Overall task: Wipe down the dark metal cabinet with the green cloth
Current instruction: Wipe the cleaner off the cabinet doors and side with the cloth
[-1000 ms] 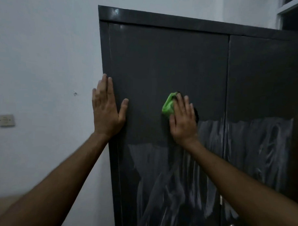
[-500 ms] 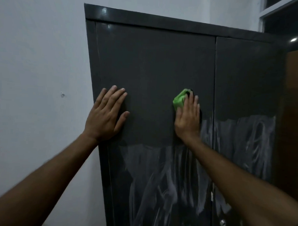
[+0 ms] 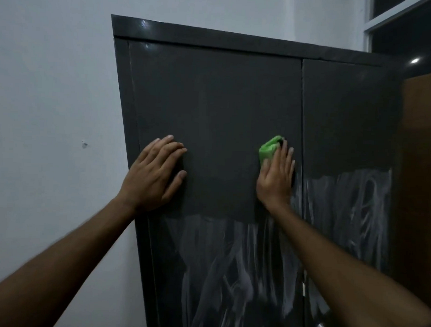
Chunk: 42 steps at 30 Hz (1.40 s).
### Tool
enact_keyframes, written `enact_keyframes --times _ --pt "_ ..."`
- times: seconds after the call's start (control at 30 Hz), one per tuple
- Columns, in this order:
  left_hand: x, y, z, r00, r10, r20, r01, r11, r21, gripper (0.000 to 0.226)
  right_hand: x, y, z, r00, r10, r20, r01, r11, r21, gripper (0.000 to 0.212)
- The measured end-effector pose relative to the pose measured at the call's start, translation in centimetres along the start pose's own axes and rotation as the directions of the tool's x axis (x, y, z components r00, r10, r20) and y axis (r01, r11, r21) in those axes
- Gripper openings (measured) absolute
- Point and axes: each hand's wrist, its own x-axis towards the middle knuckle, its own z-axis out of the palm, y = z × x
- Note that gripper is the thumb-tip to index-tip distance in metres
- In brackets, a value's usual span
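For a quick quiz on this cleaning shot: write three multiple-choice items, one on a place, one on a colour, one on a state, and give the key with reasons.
1. Where is the cloth?
A. left door, near the centre seam
B. cabinet top
C. floor

2. What colour is the cloth?
A. white
B. green
C. blue

3. How is the left hand?
A. gripping a handle
B. hanging free
C. flat on the door

Key: 1 A, the right hand presses it there; 2 B, bright green shows above the fingers; 3 C, its fingers lie spread against the panel.
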Motion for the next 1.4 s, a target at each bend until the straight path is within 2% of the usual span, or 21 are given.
enact_keyframes --times 0.03,0.07,0.13,0.2,0.27,0.33,0.4,0.47,0.53,0.57,0.6,0.67,0.73,0.8,0.9,1.03,1.1,1.17,1.3,1.4 --pt "0.4 0.2 0.1 1.0 0.003 0.003 -0.003 1.0 -0.008 0.056 1.5 -1.7 0.3 0.996 0.08 -0.032 -0.079 0.996 0.041 0.06" --pt "1.1 0.8 0.4 1.0 0.013 0.005 -0.013 1.0 -0.021 0.055 2.3 -3.1 0.8 0.995 0.091 -0.051 -0.088 0.994 0.061 0.06" --pt "2.7 2.6 1.2 0.999 0.044 0.016 -0.043 0.998 -0.049 0.053 1.3 -4.1 1.8 0.993 -0.114 -0.03 0.114 0.993 0.019 0.06" --pt "4.3 4.3 2.1 0.997 0.069 0.036 -0.066 0.995 -0.078 0.051 -1.9 -2.1 1.9 0.922 -0.38 0.071 0.384 0.922 -0.048 0.059" --pt "5.6 5.3 2.8 0.995 0.075 0.065 -0.069 0.994 -0.089 0.051 -4.5 2.3 1.2 0.862 -0.482 0.154 0.499 0.862 -0.093 0.058" --pt "6.3 5.6 3.4 0.992 0.074 0.1 -0.066 0.995 -0.078 0.054 -4.4 6.1 -0.4 0.886 -0.437 0.157 0.458 0.879 -0.136 0.059" --pt "6.3 5.4 3.6 0.987 0.076 0.142 -0.068 0.996 -0.057 0.058 -1.8 7.8 -1.5 0.948 -0.283 0.145 0.305 0.937 -0.17 0.061" --pt "6.1 5.3 3.6 0.983 0.077 0.166 -0.074 0.997 -0.024 0.06 2.3 6.7 -1.7 0.994 -0.082 0.066 0.091 0.984 -0.154 0.063" --pt "6.3 5.8 3.4 0.99 0.04 0.136 -0.041 0.999 0.005 0.059 5.4 4.3 -1.1 1.0 -0.007 0.006 0.008 0.997 -0.08 0.063" --pt "6.8 6.6 3.4 0.995 -0.001 0.105 0.001 1.0 0.007 0.058 5.9 3.5 -0.6 0.998 -0.055 0.001 0.055 0.997 -0.057 0.062" --pt "7.7 7.6 3.5 0.997 -0.038 0.072 0.038 0.999 0.007 0.056 5.5 3.2 0.0 0.987 -0.161 0.015 0.162 0.985 -0.057 0.061" --pt "10.5 10.1 4.1 0.997 -0.048 0.056 0.048 0.999 0.002 0.055 2.9 4.3 0.3 0.915 -0.394 0.08 0.4 0.913 -0.08 0.06" --pt "13.1 12.2 4.9 0.994 -0.014 0.11 0.015 1.0 -0.009 0.059 -0.1 8.0 -0.3 0.843 -0.514 0.159 0.535 0.833 -0.14 0.059" --pt "14.4 13.2 5.9 0.987 -0.008 0.159 0.011 1.0 -0.014 0.058 -1.2 12.4 -1.6 0.845 -0.502 0.184 0.534 0.815 -0.225 0.059" --pt "14.6 13.2 7.1 0.98 -0.031 0.195 0.028 0.999 0.019 0.059 2.3 14.9 -3.3 0.898 -0.407 0.167 0.439 0.853 -0.282 0.059" --pt "15.1 14.1 8.5 0.982 -0.115 0.153 0.101 0.99 0.098 0.059 9.1 12.6 -3.2 0.932 -0.353 0.078 0.361 0.924 -0.129 0.059" --pt "15.6 15.4 9.1 0.98 -0.177 0.094 0.167 0.98 0.112 0.055 8.9 12.8 -2.5 0.932 -0.359 0.051 0.362 0.931 -0.05 0.058" --pt "16.3 17.0 9.7 0.98 -0.189 0.061 0.183 0.979 0.09 0.05 6.0 15.1 -2.3 0.894 -0.444 0.058 0.447 0.894 -0.037 0.058" --pt "17.7 19.5 10.7 0.988 -0.102 0.115 0.098 0.994 0.039 0.052 0.0 21.3 -3.9 0.762 -0.62 0.184 0.643 0.759 -0.107 0.058" --pt "18.7 20.3 11.2 0.993 -0.051 0.111 0.052 0.999 -0.002 0.046 2.0 21.1 -5.0 0.752 -0.619 0.227 0.651 0.751 -0.111 0.055"
